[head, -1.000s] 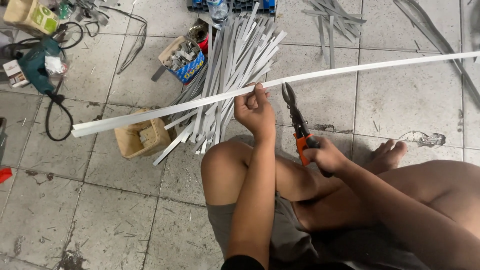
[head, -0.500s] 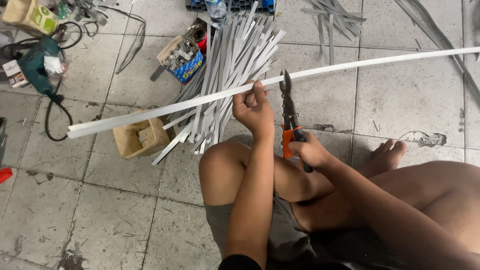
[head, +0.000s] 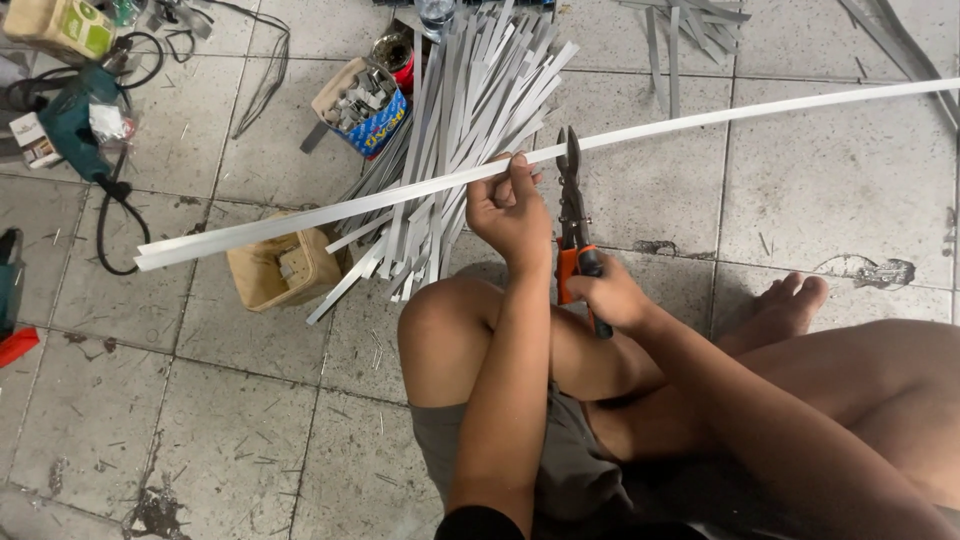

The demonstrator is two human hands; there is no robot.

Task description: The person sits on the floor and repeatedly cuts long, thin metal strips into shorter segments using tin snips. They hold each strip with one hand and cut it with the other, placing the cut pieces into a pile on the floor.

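Left hand (head: 510,210) grips the long white strip (head: 700,118); right hand (head: 608,295) clasps orange-handled snips (head: 572,215). At upper centre, 1 open box (head: 362,105) holds metal pieces.

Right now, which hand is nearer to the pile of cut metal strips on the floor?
Left. The left hand grips the long white strip right at the edge of the pile of cut strips. The right hand holds the orange-handled snips, farther from the pile.

Left hand (head: 512,208) grips long white strip (head: 700,118); right hand (head: 607,295) holds snips (head: 573,200) at strip.
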